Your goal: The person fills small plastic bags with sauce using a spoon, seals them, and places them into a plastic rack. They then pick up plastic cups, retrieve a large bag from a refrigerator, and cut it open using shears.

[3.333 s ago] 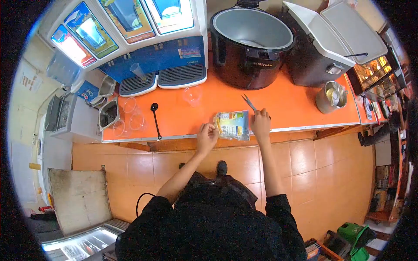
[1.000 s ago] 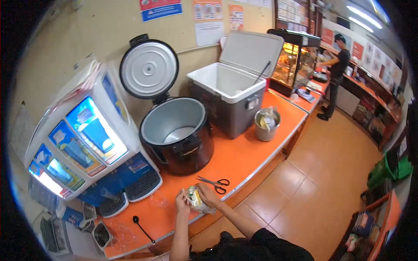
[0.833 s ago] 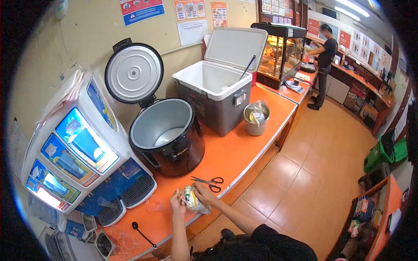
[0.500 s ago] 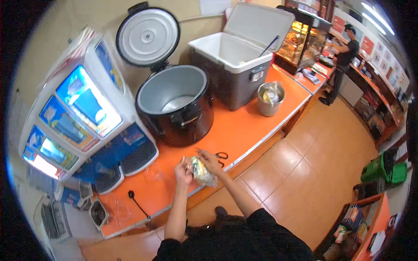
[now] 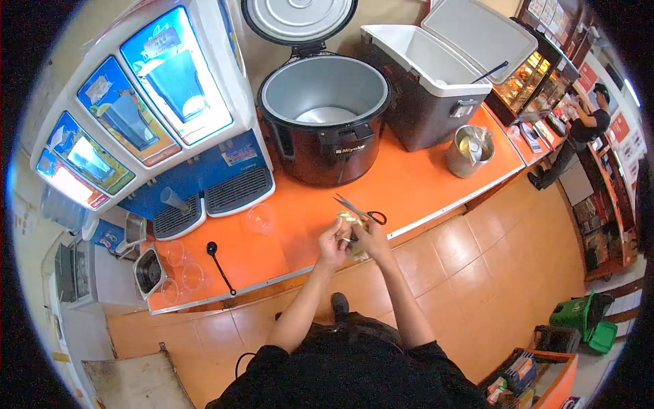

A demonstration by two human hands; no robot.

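Note:
My left hand (image 5: 332, 245) and my right hand (image 5: 372, 243) are close together over the front edge of the orange counter (image 5: 306, 232). Both have their fingers closed on a small clear plastic packet (image 5: 349, 216) with whitish-green contents, mostly hidden by the fingers. Just beyond my right hand, black-handled scissors (image 5: 376, 217) lie on the counter with the blades pointing away to the left. Behind them stands a large dark rice cooker (image 5: 327, 160), its lid raised and its grey inner pot showing.
A drink dispenser (image 5: 157, 88) stands left, near plastic cups (image 5: 193, 276) and a black long-handled spoon (image 5: 219, 266). An open cooler box (image 5: 436, 112) and a metal pot (image 5: 470, 153) sit to the right. Farther off, a person (image 5: 587, 129) stands by a lit display case (image 5: 531, 78).
The view has shifted, so the dispenser, cooker and scissors appear in different places. Both hands still hold the packet, now with the fingers closer together and covering more of it.

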